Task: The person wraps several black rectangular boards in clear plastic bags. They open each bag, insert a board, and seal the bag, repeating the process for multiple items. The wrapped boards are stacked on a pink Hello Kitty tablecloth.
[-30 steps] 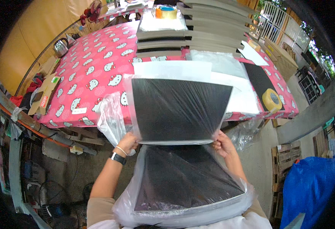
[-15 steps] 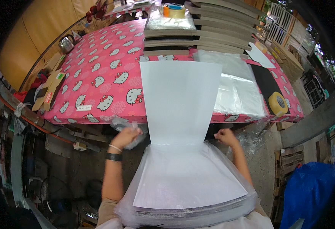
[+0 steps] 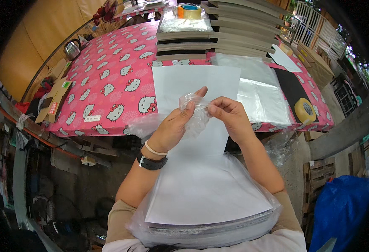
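Both of my hands are raised over the gap between my lap and the table. My left hand [image 3: 170,131] is closed around a crumpled piece of clear plastic film [image 3: 196,113], thumb on top. With thumb and fingers, my right hand [image 3: 233,119] pinches the film's right side. More clear film shows left of my left wrist. Behind the hands, a white sheet [image 3: 174,84] extends up against the table edge. On my lap rests a thick plastic-wrapped stack [image 3: 218,237] with a white sheet [image 3: 209,193] on top.
A pink patterned table [image 3: 94,84] spans the front. It bears clear plastic sleeves [image 3: 262,90], a yellowish tape roll [image 3: 304,110] on a black panel [image 3: 287,90], and stacked grey boards [image 3: 243,31]. Cardboard [image 3: 55,101] lies at the left edge; a blue tarp [image 3: 342,210] is at right.
My hands have come inward and up from either side of the white sheet to meet in front of it. The right hand now pinches the film that was by my left hand.
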Demonstrator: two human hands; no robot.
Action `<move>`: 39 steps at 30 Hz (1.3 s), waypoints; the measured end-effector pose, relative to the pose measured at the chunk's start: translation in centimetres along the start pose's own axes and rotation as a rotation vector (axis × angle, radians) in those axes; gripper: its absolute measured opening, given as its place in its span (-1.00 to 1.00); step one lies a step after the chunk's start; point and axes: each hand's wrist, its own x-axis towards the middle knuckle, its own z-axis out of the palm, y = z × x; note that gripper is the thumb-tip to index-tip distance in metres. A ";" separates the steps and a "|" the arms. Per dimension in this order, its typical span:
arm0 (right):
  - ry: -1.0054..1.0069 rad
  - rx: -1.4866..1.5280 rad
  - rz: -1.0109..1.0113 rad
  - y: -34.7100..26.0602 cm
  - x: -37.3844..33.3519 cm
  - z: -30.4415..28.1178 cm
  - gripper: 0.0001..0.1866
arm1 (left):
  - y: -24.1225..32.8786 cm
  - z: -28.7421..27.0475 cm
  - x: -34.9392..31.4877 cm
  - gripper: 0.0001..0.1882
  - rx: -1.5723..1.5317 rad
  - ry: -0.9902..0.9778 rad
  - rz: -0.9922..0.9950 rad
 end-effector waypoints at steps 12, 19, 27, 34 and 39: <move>0.052 -0.313 -0.103 1.1 -0.6 0.5 -0.80 | -0.3 0.3 -0.8 -0.63 0.171 0.247 -0.056; 0.177 -0.538 -0.227 1.3 -0.9 0.6 -0.81 | -0.8 0.4 -1.2 -0.73 0.191 0.389 -0.010; 0.061 -0.819 -0.380 0.0 -1.6 1.7 -0.86 | -1.3 0.9 -1.7 -0.79 0.206 0.420 0.056; 0.180 -0.952 -0.533 0.5 -1.3 1.5 -0.85 | -1.3 1.6 -2.7 -0.70 -0.332 0.259 -0.010; 0.257 -0.548 -0.343 1.5 -1.0 0.4 -0.84 | -2.2 -0.4 -3.1 -0.82 -0.693 -0.279 0.280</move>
